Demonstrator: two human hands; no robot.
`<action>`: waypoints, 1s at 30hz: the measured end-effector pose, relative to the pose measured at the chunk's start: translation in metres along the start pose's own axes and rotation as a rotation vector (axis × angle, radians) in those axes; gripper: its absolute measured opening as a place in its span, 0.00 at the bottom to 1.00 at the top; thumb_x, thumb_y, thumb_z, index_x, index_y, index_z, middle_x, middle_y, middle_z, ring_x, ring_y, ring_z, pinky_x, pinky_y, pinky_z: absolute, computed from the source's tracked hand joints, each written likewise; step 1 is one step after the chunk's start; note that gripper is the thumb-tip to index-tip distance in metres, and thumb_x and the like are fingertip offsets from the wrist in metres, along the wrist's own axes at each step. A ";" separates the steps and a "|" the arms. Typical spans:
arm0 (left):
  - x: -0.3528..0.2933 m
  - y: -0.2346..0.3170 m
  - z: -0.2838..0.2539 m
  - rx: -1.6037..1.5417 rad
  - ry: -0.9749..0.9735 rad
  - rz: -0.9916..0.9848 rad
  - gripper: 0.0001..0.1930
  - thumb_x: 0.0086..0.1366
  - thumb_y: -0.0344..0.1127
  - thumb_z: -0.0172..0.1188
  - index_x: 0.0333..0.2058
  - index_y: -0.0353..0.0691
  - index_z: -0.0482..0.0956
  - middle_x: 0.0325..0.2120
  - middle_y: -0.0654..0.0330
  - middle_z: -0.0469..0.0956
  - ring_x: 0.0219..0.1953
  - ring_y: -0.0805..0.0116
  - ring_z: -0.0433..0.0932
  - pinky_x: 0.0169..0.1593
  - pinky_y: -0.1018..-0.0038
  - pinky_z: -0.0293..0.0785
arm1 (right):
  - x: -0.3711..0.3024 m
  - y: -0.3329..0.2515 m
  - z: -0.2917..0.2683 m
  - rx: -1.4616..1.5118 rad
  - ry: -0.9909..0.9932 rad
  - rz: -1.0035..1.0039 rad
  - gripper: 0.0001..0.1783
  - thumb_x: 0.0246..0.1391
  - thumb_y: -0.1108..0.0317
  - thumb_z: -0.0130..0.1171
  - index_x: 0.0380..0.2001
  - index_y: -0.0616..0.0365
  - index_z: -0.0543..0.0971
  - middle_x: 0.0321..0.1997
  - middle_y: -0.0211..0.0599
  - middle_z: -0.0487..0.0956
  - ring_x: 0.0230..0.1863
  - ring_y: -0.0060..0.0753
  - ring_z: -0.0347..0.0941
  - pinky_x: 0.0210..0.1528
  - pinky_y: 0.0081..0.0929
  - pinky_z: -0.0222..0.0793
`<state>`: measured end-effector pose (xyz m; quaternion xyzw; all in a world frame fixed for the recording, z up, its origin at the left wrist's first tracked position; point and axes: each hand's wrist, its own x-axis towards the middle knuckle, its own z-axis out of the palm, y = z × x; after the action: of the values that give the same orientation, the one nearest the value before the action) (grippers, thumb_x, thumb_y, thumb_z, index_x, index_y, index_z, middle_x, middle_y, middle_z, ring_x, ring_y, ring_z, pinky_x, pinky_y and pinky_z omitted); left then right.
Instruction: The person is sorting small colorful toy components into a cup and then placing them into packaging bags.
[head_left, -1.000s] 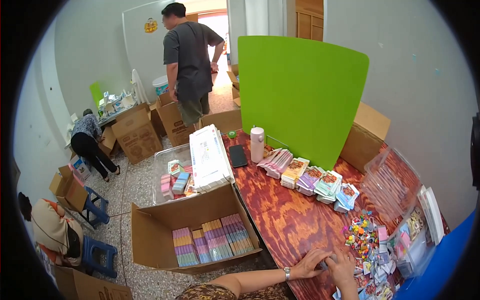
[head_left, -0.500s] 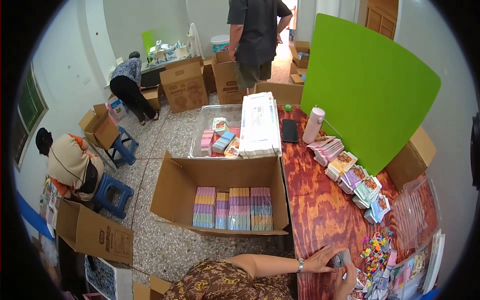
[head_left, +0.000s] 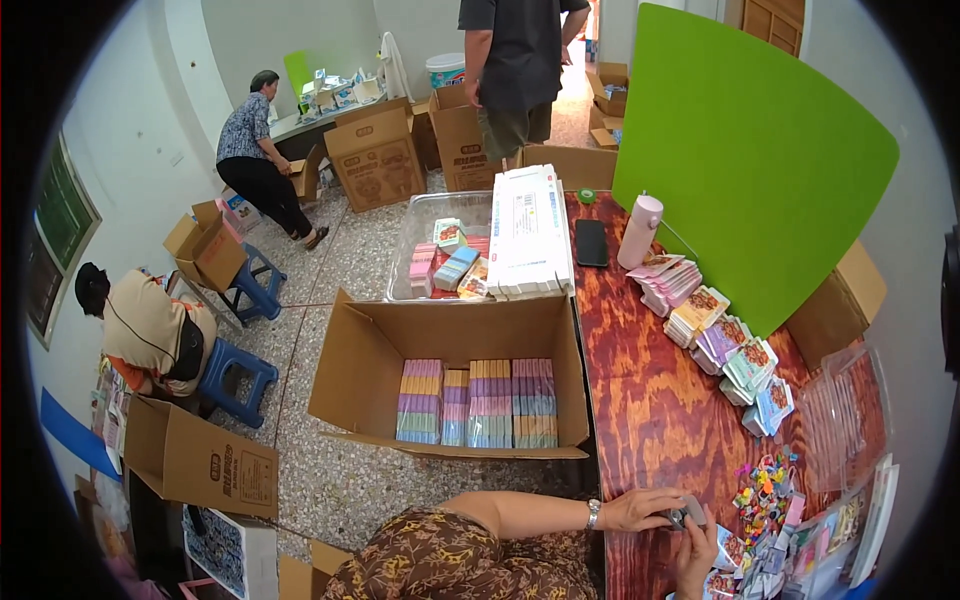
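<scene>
The fingers of the left hand (head_left: 648,508) are curled together around a small dark grey object (head_left: 686,513), which sits pinched at their tips over the near edge of the reddish-brown wood-grain table (head_left: 660,400). The right hand (head_left: 697,548) rises from just below it, its fingers pressed to the same object from the other side, so both hands close on it at once; what kind of object it is cannot be told at this size. A silver wristwatch (head_left: 593,514) sits on the left wrist, behind the fingers.

Just to the right of the fingertips lies a scatter of small multicoloured pieces (head_left: 762,487), and below that a heap of small printed packets (head_left: 745,570). Farther beyond the fingers, a curved row of stacked colourful card packs (head_left: 715,335) runs along the foot of a large bright green board (head_left: 745,150). At the far end of the table stand a pale pink cylindrical bottle (head_left: 639,231) and a flat black phone (head_left: 590,242).

To the left of the fingers, off the table edge, an open brown cardboard box (head_left: 345,375) on the floor holds pastel-coloured stacks (head_left: 478,402) in neat rows. Beyond it is a clear plastic tub (head_left: 415,240) with a pile of long white flat boxes (head_left: 530,230) laid over its right side. Well apart, other people work among more cartons: one standing, one bending, one seated on a blue stool (head_left: 232,377).
</scene>
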<state>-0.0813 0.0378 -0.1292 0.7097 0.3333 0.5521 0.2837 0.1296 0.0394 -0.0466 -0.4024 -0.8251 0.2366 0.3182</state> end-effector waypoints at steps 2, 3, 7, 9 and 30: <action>0.000 0.000 -0.005 0.011 -0.036 -0.021 0.20 0.66 0.34 0.63 0.55 0.40 0.74 0.61 0.50 0.69 0.58 0.48 0.75 0.55 0.61 0.77 | 0.010 -0.009 -0.006 0.067 -0.054 0.069 0.15 0.57 0.83 0.54 0.47 0.65 0.81 0.62 0.60 0.72 0.61 0.55 0.73 0.60 0.38 0.69; 0.001 0.000 -0.007 0.011 -0.034 -0.026 0.20 0.66 0.34 0.63 0.55 0.40 0.74 0.61 0.50 0.69 0.58 0.48 0.75 0.55 0.61 0.77 | 0.013 -0.013 -0.009 0.134 -0.106 0.135 0.15 0.58 0.84 0.53 0.47 0.66 0.81 0.62 0.59 0.72 0.61 0.54 0.72 0.60 0.37 0.69; 0.008 0.001 -0.013 -0.007 -0.083 0.015 0.18 0.65 0.33 0.62 0.54 0.39 0.74 0.59 0.52 0.72 0.55 0.50 0.77 0.52 0.62 0.79 | 0.013 -0.009 -0.012 0.180 -0.082 0.082 0.13 0.58 0.85 0.53 0.45 0.66 0.80 0.55 0.54 0.76 0.55 0.46 0.76 0.56 0.33 0.71; 0.008 0.006 -0.012 -0.024 -0.095 0.015 0.19 0.65 0.31 0.64 0.54 0.40 0.75 0.58 0.52 0.73 0.54 0.51 0.78 0.52 0.62 0.80 | 0.012 -0.009 -0.014 0.136 -0.077 0.087 0.14 0.57 0.85 0.53 0.45 0.66 0.80 0.52 0.51 0.77 0.51 0.45 0.78 0.54 0.33 0.72; 0.029 0.023 -0.022 -0.030 -0.093 -0.202 0.14 0.60 0.29 0.68 0.46 0.39 0.82 0.47 0.54 0.81 0.39 0.63 0.84 0.40 0.71 0.81 | 0.026 -0.020 -0.018 0.154 -0.043 0.141 0.10 0.58 0.72 0.63 0.43 0.58 0.83 0.46 0.43 0.81 0.45 0.44 0.80 0.48 0.34 0.76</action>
<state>-0.0944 0.0477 -0.0890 0.6930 0.3815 0.4920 0.3636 0.1199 0.0514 -0.0127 -0.4286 -0.7806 0.3298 0.3133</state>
